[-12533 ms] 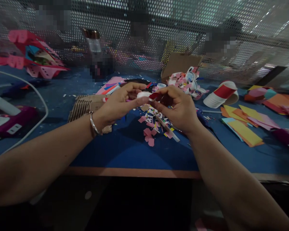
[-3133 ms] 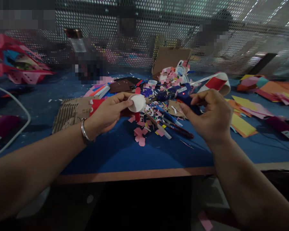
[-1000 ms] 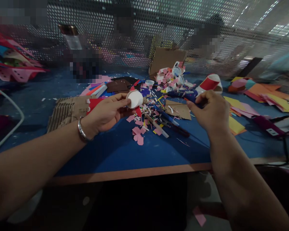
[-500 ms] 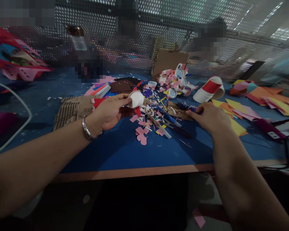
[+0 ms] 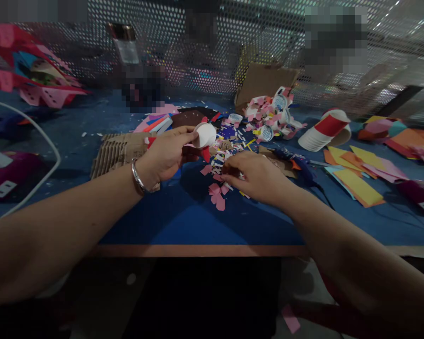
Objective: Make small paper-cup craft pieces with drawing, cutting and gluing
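Observation:
My left hand point(image 5: 167, 153) is closed around a small white paper cup point(image 5: 207, 135), held tilted above the table with its pale round end toward the right. Red paper pieces point(image 5: 205, 154) stick out by the cup, above and below it. My right hand point(image 5: 256, 176) hovers low over a pile of paper scraps point(image 5: 217, 195), thumb and fingers curved with a gap between them. I see nothing held in it, though its palm is hidden. Right of that hand lies a blue glue gun point(image 5: 304, 170), its nozzle end near a piece of brown cardboard.
Corrugated cardboard point(image 5: 115, 153) lies under my left wrist. Behind the scraps stand decorated white cups point(image 5: 266, 133). A red-and-white cup stack point(image 5: 323, 131) lies tilted at the right, near coloured paper sheets point(image 5: 363, 186). A white cable point(image 5: 54, 141) loops at the left.
My right hand has left the blue glue gun at the right and moved left to the scraps. My left hand still holds the cup. The view has shifted slightly.

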Demonstrator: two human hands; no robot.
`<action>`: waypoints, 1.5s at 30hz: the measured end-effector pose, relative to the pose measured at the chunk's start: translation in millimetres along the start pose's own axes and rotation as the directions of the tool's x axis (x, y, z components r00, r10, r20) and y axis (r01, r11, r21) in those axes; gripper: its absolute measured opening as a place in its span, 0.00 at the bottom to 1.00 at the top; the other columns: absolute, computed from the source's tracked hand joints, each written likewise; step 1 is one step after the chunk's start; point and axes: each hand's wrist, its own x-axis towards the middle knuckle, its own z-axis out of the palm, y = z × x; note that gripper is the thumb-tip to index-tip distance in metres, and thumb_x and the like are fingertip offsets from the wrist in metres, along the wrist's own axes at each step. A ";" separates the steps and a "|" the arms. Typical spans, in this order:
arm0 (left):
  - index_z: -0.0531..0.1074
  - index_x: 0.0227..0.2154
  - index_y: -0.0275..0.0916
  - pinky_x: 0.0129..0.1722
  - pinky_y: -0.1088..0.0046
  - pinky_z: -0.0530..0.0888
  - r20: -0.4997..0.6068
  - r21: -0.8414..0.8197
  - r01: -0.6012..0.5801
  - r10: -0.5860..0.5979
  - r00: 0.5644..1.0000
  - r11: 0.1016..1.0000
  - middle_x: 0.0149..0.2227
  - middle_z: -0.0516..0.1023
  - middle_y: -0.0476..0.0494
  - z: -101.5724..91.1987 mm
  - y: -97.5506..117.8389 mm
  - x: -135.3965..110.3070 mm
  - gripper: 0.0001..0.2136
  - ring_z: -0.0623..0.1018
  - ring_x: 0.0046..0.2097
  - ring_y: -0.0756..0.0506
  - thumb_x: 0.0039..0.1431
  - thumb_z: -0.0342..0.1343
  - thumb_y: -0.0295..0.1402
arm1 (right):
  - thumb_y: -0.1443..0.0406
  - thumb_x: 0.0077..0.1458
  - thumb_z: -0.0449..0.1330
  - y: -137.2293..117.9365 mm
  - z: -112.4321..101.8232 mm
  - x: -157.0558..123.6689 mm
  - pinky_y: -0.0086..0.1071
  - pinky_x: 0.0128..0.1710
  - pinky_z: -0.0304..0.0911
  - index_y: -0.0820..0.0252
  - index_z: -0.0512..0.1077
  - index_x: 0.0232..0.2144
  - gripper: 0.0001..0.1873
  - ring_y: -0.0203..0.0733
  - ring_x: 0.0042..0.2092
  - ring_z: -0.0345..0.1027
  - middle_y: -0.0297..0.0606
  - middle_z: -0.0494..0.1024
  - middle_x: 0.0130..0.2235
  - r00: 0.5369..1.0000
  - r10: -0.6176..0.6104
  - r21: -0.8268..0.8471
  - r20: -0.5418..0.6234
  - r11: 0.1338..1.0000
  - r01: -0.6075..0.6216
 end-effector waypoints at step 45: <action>0.76 0.34 0.36 0.26 0.74 0.69 -0.016 0.040 -0.040 0.041 0.999 0.998 0.29 0.77 0.47 -1.1 -0.5 2.4 0.08 0.76 0.27 0.51 0.71 0.58 0.24 | 0.65 0.65 0.70 -15.1 12.4 1.5 0.37 0.44 0.63 0.59 0.76 0.37 0.07 0.45 0.41 0.72 0.41 0.80 0.39 0.992 0.001 0.275 0.130 0.961 -0.037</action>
